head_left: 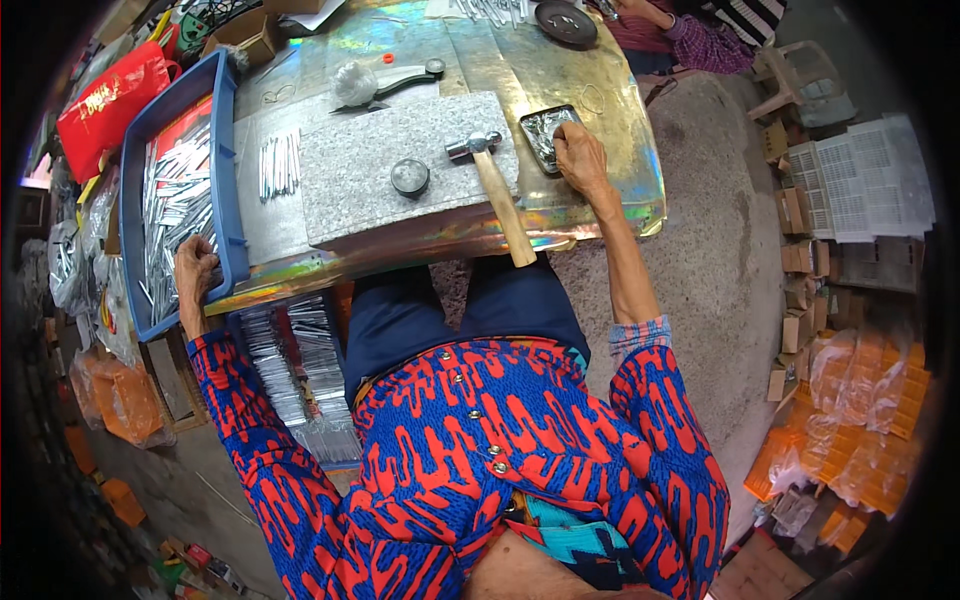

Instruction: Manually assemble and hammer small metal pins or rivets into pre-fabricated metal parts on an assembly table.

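My left hand (196,268) is over the near end of a blue plastic tray (228,190), its fingers curled together. Loose slim metal strips (180,190) fill that tray; what the fingers pinch is too small to make out. On the right, my right hand (582,160) dips its bent fingers into a small black dish (535,150) of shiny little parts, and the fingertips are hidden. Between the hands lies a granite block (350,170). A hammer (492,185) with a wooden handle rests on it, beside a round dark metal piece (410,177).
A row of metal strips (280,165) lies left of the block. Behind it are a black-handled tool (400,82) and a clear plastic bundle (354,84). A dark round dish (566,22) stands farther back, near another person's hand (645,12). A red bag (115,105) sits beyond the tray.
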A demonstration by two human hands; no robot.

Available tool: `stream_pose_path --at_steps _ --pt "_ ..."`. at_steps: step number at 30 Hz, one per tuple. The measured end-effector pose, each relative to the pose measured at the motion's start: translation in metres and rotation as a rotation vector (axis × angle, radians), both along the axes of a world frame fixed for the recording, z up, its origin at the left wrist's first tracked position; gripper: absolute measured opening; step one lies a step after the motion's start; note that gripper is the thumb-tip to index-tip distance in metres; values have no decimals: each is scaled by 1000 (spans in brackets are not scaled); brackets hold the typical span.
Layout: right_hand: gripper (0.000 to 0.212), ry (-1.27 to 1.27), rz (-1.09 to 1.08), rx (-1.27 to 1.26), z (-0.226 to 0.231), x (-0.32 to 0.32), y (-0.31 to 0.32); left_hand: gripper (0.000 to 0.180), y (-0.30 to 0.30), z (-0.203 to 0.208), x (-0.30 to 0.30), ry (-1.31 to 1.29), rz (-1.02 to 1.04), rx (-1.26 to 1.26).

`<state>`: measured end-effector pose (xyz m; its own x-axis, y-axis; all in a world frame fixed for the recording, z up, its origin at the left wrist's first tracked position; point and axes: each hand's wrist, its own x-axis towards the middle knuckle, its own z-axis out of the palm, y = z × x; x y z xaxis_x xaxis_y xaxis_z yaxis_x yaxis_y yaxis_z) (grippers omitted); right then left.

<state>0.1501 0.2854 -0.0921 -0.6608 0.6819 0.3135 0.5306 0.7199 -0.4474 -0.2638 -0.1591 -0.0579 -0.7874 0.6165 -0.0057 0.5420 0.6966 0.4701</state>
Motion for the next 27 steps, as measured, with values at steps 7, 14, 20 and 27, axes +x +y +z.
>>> stream_pose_path --at_steps 7,14,20,27 --pt "6 -161 15 209 -8 -11 1 8 -9 -5 -2 129 75 285" --pt "12 101 17 -64 -14 3 20 14 35 39 41 -510 221 932" --pt "10 536 -12 -1002 13 8 11 13 86 66 105 -859 31 1102" --pt "9 827 163 -1301 40 -2 -18 13 152 73 185 -1254 -121 1051"
